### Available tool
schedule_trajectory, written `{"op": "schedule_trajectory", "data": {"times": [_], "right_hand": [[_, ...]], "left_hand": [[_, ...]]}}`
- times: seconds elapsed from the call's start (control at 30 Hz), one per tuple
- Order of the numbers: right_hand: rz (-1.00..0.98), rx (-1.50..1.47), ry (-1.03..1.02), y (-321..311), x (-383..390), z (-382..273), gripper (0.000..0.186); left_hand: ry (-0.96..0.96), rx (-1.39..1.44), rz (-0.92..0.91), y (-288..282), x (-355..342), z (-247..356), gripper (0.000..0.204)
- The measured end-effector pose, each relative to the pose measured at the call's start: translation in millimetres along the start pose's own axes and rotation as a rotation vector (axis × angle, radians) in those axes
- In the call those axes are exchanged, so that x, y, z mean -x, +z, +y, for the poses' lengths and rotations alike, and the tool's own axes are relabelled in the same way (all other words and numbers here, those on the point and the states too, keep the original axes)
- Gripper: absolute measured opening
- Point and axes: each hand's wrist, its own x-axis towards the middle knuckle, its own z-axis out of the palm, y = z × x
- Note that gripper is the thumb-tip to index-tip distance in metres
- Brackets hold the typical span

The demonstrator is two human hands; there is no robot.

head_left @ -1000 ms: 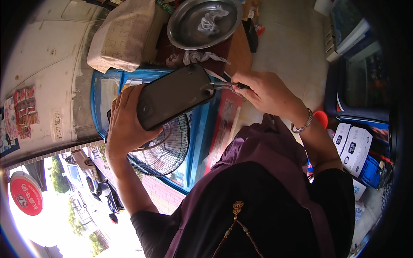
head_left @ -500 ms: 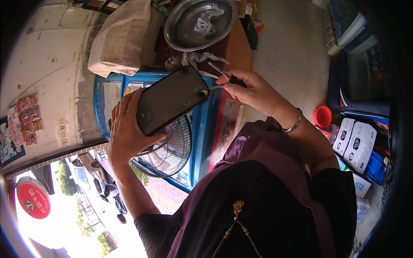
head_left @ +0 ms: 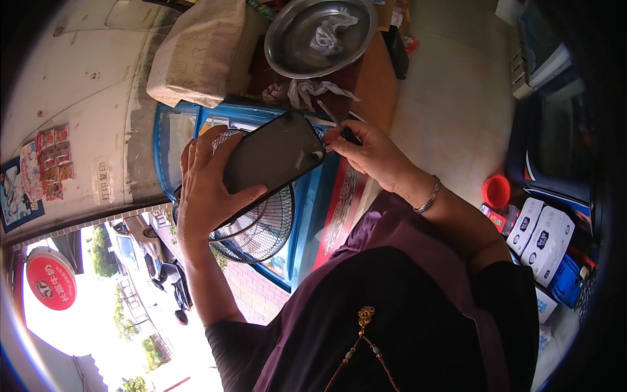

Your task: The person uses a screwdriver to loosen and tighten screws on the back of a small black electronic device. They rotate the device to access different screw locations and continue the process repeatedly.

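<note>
My left hand (head_left: 212,186) grips a dark, flat rectangular panel (head_left: 271,157) with rounded corners, its thumb on the face and its fingers over the far edge. The panel is tilted, and a small round fitting shows at its right corner. My right hand (head_left: 375,153) is closed on a slim tool (head_left: 351,135) with a black handle and a thin metal shaft pointing up and left. Its kind is not clear. The right fingertips are at the panel's right corner; whether they touch it I cannot tell. Below the panel is a fan (head_left: 264,228) with a black wire cage, partly hidden.
A blue-framed glass case (head_left: 307,215) stands behind the fan. Farther back are a metal basin (head_left: 294,59) with a crumpled white cloth (head_left: 333,32) and a cloth-covered box (head_left: 196,59). On the right lie a red tub (head_left: 496,191), white packages (head_left: 548,242) and a blue basket (head_left: 567,281).
The panel and both hands have shifted only slightly against the case. The right fingers have drawn in at the panel's corner. The whole view has moved a little.
</note>
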Motion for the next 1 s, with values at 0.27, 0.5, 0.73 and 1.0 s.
{"op": "schedule_trajectory", "data": {"times": [0.27, 0.5, 0.73, 1.0], "right_hand": [[-0.07, -0.092, -0.004, -16.0, -1.6, -3.6, 0.014], [-0.163, 0.574, -0.255, -25.0, -13.7, -6.9, 0.017], [-0.31, 0.184, -0.006, -31.8, -31.9, -21.9, 0.022], [-0.491, 0.596, 0.0, -31.8, -38.2, -46.7, 0.024]], "left_hand": [[-0.024, -0.082, -0.021, 14.0, -0.4, 18.2, 0.078], [-0.168, -0.247, -0.001, 38.8, 0.0, 36.1, 0.114], [-0.234, -0.186, -0.006, 35.5, -0.7, 39.8, 0.113], [-0.243, -0.171, -0.025, 35.3, -3.9, 42.4, 0.111]]}}
